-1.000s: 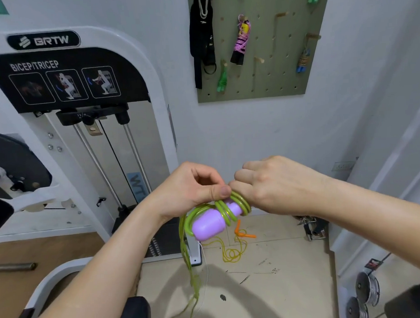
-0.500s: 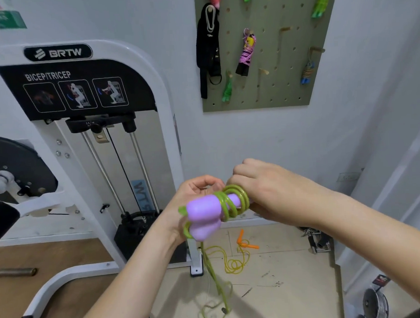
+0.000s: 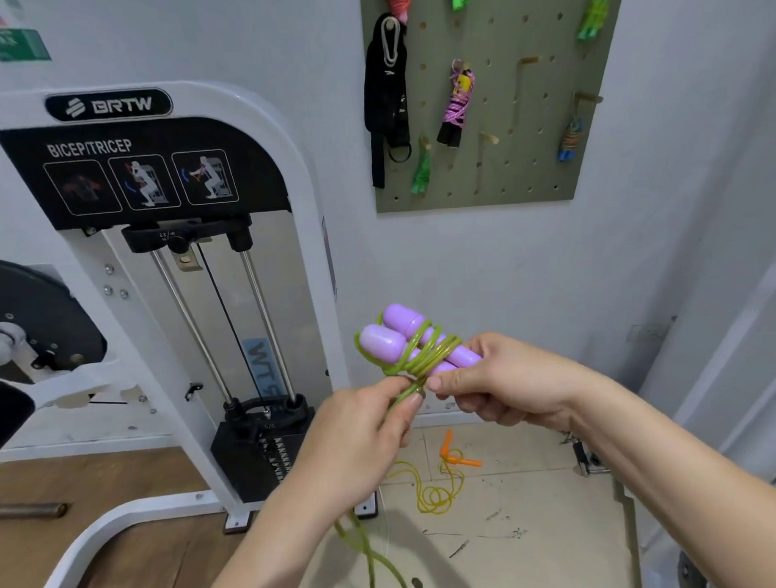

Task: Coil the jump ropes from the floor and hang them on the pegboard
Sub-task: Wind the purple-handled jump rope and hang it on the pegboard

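Observation:
A jump rope with two purple handles (image 3: 394, 337) and a green cord is at chest height. My right hand (image 3: 508, 384) grips the handles' lower ends, which point up and left. Several turns of green cord (image 3: 428, 356) wrap around both handles. My left hand (image 3: 360, 435) pinches the cord just below the wraps, and the loose cord hangs down to the floor (image 3: 369, 554). A second rope with orange handles (image 3: 453, 454) and a yellow cord lies on the floor. The green pegboard (image 3: 525, 126) on the wall holds several coiled ropes and some bare wooden pegs (image 3: 488, 137).
A white biceps/triceps weight machine (image 3: 169, 266) stands at the left, with its base frame (image 3: 100, 537) curving over the wooden floor. Black straps (image 3: 386, 100) hang at the pegboard's left edge. A metal clip (image 3: 585, 456) lies by the right wall.
The handles have swung from pointing down-left to pointing up-left. My left hand let go of the handle end and now pinches the cord below the wraps. The view has tilted up.

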Demonstrator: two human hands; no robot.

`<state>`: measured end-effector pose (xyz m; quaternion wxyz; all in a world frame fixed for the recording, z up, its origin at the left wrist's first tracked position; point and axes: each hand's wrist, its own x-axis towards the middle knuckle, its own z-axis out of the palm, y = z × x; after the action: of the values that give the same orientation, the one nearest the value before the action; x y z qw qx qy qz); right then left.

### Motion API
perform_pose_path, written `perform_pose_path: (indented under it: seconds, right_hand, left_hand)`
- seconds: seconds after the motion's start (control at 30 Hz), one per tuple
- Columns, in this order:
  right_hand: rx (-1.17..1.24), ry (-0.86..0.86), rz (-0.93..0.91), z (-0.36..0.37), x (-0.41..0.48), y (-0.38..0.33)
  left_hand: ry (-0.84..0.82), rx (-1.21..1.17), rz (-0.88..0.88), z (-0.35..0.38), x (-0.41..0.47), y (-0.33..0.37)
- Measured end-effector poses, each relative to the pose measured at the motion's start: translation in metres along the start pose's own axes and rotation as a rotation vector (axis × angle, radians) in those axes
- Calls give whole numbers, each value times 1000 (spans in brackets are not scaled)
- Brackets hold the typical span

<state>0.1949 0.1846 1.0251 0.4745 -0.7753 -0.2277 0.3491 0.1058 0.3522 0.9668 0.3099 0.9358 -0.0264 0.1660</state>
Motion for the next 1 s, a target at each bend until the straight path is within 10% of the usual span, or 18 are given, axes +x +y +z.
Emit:
perform_pose_path:
  seconds: [0.33, 0.6, 1.0]
  right_hand:
    - [-1139, 415, -94, 40, 15, 10]
    - [-1237, 98, -31, 31, 9, -4]
    - [-1328, -77, -96, 17, -3, -15]
  left_hand:
    - [-153, 735, 105, -8, -1, 19]
    - [14, 624, 478, -20, 4, 10]
    - [-127, 652, 560, -28, 7, 5]
